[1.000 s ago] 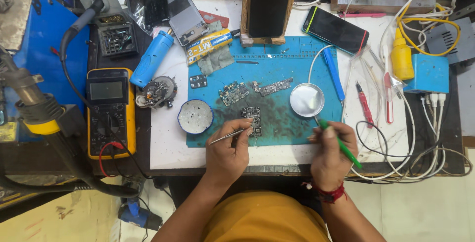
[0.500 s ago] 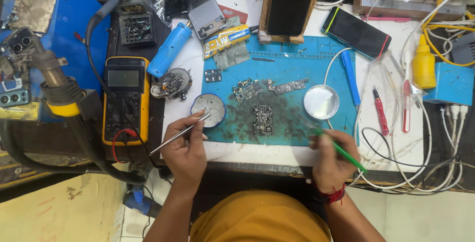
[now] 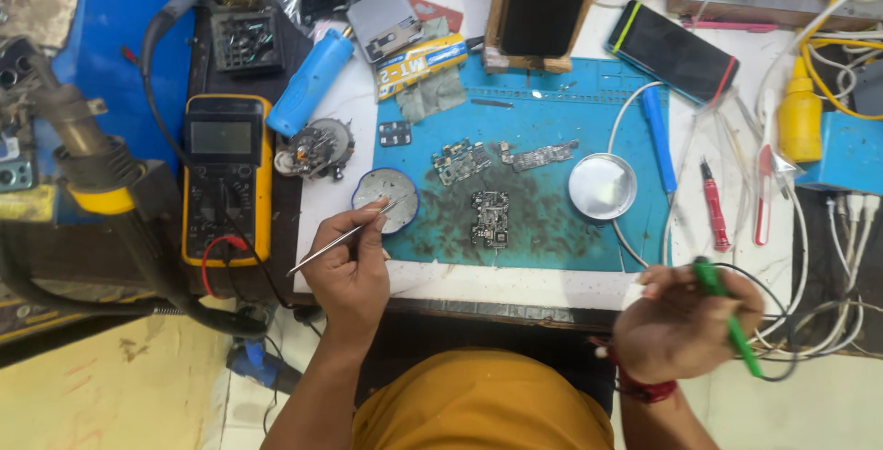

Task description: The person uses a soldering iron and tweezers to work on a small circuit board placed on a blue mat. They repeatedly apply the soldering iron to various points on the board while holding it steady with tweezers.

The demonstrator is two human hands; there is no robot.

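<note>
Your left hand (image 3: pixel 348 271) is pinching tweezers (image 3: pixel 342 236), tips now dipping into the round tin (image 3: pixel 386 200) at the mat's (image 3: pixel 543 238) left edge. Your right hand (image 3: pixel 685 321), gripping the green tool (image 3: pixel 731 317), has pulled back near-right, off the mat.

White workbench (image 3: pixel 515 284) under even light, blue mat (image 3: pixel 552 238) across it, yellowish floor (image 3: pixel 120 386) below.
</note>
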